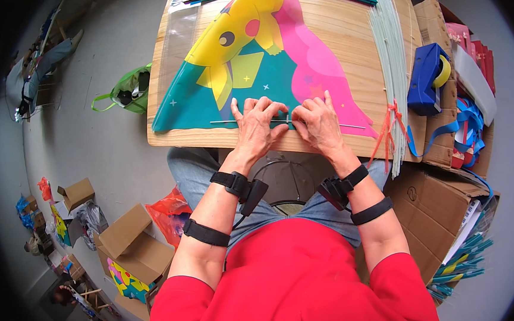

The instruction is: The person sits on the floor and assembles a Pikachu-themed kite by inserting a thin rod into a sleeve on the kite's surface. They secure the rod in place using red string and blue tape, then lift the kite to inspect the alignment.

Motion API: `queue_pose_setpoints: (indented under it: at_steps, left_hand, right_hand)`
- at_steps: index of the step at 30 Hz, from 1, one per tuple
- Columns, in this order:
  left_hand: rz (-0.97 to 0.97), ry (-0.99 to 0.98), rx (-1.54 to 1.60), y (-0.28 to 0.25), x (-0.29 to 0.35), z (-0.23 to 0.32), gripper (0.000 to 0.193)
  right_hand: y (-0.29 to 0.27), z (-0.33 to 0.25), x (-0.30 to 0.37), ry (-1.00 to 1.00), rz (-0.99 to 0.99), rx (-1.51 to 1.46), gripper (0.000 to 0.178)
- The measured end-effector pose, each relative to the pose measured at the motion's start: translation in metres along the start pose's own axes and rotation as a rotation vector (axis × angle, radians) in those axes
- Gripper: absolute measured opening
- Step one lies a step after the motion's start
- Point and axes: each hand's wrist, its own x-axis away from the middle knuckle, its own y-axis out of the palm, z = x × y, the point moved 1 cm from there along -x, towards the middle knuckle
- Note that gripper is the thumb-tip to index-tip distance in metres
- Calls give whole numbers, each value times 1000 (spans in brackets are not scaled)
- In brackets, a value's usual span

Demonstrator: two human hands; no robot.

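Observation:
A triangular kite sail (275,78) in teal, pink and yellow, with a cartoon figure on it, lies on the wooden table. Across its near edge runs a thin pale rod (222,122), roughly parallel to the table's front. My left hand (257,124) is closed on the rod near its middle, thumb and index finger pinched. Just to its right, my right hand (320,123) pinches at the same spot, its little finger raised. A small light piece shows between the fingertips of both hands, too small to make out. The fingers partly cover the rod and the sail's edge.
A bundle of thin pale rods (388,62) tied with red string lies along the table's right side. Beyond it are a blue tape dispenser (427,80) and cardboard boxes (430,214). A green bag (132,90) stands left; an open carton (134,243) sits lower left.

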Motion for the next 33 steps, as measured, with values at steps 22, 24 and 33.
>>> queue_pose_setpoints:
  at_steps: [22, 24, 33]
  left_hand:
    - [20, 14, -2, 1, 2, 2, 24]
    - [24, 14, -3, 0, 2, 2, 24]
    - [43, 23, -15, 2, 0, 4, 25]
  right_hand:
    - [-2, -1, 0, 15, -7, -18, 11]
    - [-2, -2, 0, 14, -7, -25, 11]
    - [0, -1, 1, 2, 20, 3, 9]
